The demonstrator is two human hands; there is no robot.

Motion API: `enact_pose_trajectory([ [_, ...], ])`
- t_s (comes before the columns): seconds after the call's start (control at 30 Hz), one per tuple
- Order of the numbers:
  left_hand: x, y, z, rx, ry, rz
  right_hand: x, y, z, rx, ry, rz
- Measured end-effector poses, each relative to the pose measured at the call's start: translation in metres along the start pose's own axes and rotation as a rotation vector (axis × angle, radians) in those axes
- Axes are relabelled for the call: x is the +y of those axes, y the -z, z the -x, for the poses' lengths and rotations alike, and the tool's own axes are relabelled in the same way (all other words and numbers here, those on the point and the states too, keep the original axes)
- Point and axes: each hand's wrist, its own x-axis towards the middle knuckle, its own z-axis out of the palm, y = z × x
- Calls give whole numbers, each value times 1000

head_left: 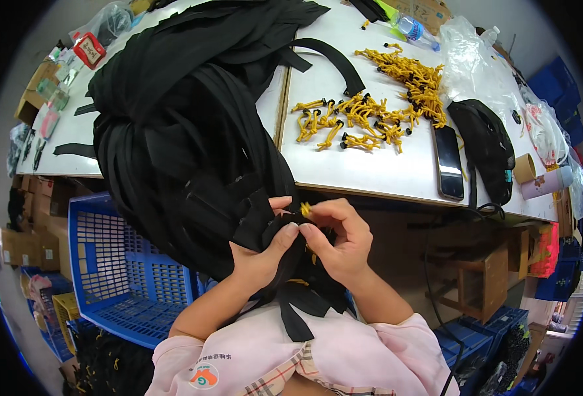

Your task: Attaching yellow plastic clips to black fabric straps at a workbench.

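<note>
**Yellow cord at my fingertips, black straps in my grip**

Nearest me is my pale pink shirt (384, 356), smooth cloth with a checked collar (272, 384); a short black strip (297, 323) hangs flat against it. Just above, my left fingers (281, 241) are closed on the folded strap ends (252, 218), the thumb pressed along them. My right fingers (344, 218) are bent inward, the thumb tip meeting my left thumb. A small yellow cord (305, 209) shows at the right index fingertip, bright and a little tufted against the black; I cannot tell whether it is pinched or only touched.

On my left stands a blue crate (123, 332) of hard latticed plastic. The strap ends belong to a great bundle of black straps (192, 125), flat, matte and woven-looking, draped in long loops over the edge of the white, smooth tabletop (370, 173).

Farther in lie loose cord loops (354, 112), mustard yellow, knotted, with black end pieces, thickening into a denser heap (423, 86). To their right are a glossy dark phone (448, 162) and a soft black pouch (486, 148). Beyond are a crinkled clear bag (466, 59) and a clear bottle (411, 28) on its side.
</note>
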Motion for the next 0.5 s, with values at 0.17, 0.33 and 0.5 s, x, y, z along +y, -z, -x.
enact_pose_trajectory([
  [0.17,-8,9,-3,-79,-199,-119,4,-2,6,-122,2,-61],
  [0.33,0,11,-2,-123,332,385,7,13,-2,-283,-484,-661],
  [0.5,-7,14,-5,-241,79,190,8,17,-4,-360,-637,-749],
])
